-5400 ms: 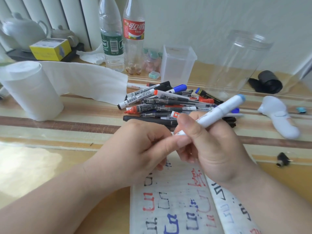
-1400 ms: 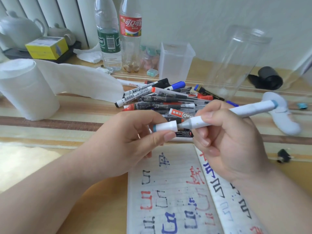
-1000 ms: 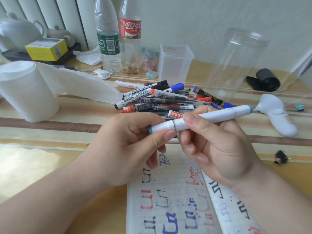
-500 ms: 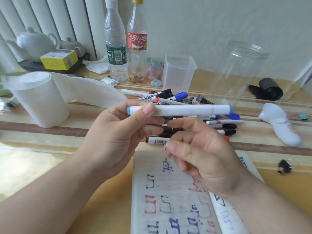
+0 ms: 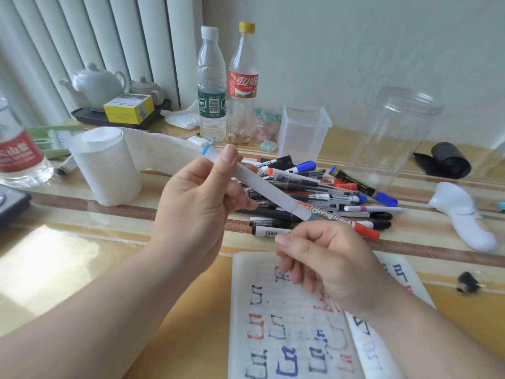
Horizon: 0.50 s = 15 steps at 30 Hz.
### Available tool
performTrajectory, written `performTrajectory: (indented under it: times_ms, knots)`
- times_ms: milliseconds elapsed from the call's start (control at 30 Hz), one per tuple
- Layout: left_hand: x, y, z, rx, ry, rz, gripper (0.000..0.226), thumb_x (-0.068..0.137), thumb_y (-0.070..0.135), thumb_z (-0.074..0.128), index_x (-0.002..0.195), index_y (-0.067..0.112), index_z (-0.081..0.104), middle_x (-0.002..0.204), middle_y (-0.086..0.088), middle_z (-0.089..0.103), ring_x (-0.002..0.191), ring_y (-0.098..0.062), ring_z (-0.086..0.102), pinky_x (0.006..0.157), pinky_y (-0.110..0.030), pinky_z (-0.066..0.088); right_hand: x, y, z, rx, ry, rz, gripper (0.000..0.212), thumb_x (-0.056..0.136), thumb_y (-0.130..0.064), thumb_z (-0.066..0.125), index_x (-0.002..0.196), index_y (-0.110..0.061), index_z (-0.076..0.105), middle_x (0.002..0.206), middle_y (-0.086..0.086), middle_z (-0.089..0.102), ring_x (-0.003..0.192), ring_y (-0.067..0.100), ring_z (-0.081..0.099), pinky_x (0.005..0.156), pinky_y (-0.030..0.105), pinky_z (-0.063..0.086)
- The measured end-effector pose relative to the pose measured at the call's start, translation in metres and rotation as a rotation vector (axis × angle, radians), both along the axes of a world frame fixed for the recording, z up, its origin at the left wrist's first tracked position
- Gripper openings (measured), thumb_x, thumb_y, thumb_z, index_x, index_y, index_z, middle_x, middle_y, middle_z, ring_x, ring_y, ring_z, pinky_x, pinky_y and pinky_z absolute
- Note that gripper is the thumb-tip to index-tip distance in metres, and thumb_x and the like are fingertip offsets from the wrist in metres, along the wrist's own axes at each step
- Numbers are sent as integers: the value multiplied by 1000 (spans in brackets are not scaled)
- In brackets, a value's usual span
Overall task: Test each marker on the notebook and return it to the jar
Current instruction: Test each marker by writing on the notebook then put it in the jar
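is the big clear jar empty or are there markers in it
Empty: the jar is see-through with nothing inside; the markers lie piled in front of it.

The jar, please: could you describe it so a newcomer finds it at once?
Behind the marker pile on the table stand two clear containers. The jar is the right one, taller and round, unlike the square tub.

The notebook (image 5: 295, 324) runs off the bottom edge; the red-labelled bottle (image 5: 16, 157) is cropped left.
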State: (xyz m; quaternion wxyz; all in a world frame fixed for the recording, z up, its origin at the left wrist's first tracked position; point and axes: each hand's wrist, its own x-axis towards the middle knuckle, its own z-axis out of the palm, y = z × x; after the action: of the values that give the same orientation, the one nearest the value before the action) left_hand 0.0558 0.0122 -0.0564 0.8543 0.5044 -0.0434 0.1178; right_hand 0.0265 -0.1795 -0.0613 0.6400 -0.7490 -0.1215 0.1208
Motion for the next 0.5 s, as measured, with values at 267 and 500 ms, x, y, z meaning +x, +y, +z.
performTrajectory:
  times_ms: [267, 500]
  knots:
    - [-17, 1, 25, 289, -183, 145, 40, 88, 53, 70, 82, 14, 75, 59, -8, 57, 49, -20, 52, 57, -38, 48, -11, 9, 10, -293, -577, -418, 61, 75, -61, 78, 51, -22, 38, 52, 1, 56, 49, 18, 48, 47, 34, 41]
    - [-83, 39, 68, 569, -255, 51, 29, 90, 30, 77, 90, 3, 70, 75, -16, 72, 63, -22, 69, 60, -27, 55, -41, 51, 60, -291, -599, -34, 16, 83, -51, 73, 92, -38, 72, 75, -20, 69, 60, 8, 59, 51, 15, 42]
